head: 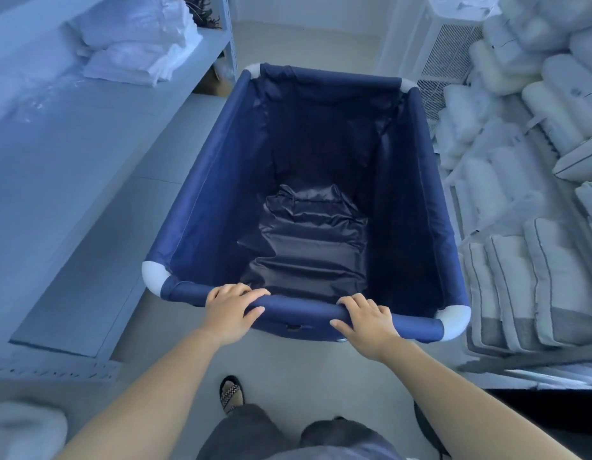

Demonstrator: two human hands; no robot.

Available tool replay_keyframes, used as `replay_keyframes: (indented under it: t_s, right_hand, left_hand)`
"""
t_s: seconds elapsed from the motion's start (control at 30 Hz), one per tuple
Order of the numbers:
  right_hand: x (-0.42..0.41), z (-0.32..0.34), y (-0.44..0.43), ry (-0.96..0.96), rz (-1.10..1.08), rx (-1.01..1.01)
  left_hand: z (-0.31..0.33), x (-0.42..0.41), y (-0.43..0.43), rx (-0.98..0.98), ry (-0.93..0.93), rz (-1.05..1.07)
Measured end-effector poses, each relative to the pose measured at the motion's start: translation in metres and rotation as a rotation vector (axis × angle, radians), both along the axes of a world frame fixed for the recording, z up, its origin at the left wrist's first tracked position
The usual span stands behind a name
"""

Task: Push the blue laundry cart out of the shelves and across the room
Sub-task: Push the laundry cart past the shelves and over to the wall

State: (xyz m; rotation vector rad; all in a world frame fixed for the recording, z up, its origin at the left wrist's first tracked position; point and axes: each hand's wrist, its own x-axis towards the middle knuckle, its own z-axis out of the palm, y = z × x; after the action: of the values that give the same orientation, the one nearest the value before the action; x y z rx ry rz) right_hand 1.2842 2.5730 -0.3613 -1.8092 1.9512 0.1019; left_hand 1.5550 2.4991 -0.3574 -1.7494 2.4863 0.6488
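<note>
The blue laundry cart (195, 194) fills the middle of the head view, a deep fabric bin with white corner caps and a dark liner crumpled at its bottom. It stands in a narrow aisle between shelves. My left hand (233, 308) grips the near rim bar left of centre, fingers curled over the top. On the same bar, right of centre, my right hand (367, 322) holds on in the same way. The cart's wheels are hidden beneath it.
A grey metal shelf (98, 167) runs along the left with folded white linen (138, 44) on top. Stacked white pillows and cushions (520, 161) crowd the right side. Pale floor (304, 38) continues beyond the cart. My sandalled foot (231, 393) is below.
</note>
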Motion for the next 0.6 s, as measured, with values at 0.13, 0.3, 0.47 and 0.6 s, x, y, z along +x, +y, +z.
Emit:
replay_keyframes:
  t_s: [0.13,0.3,0.47,0.6]
  right_hand:
    - [-0.024,-0.005,0.031,0.078,0.097,-0.052]
    - [-0.06,-0.003,0.055,0.07,0.158,-0.024]
    - [-0.091,0.001,0.068,0.051,0.161,-0.013]
    - [-0.101,0.0,0.076,0.09,0.175,-0.073]
  left_hand:
    - [-0.005,-0.021,0.044,-0.095,0.037,0.042]
    - [-0.008,-0.051,0.084,-0.138,0.072,0.095]
    - [-0.007,-0.082,0.104,-0.073,0.012,0.089]
    - [-0.004,-0.088,0.102,0.017,-0.079,-0.054]
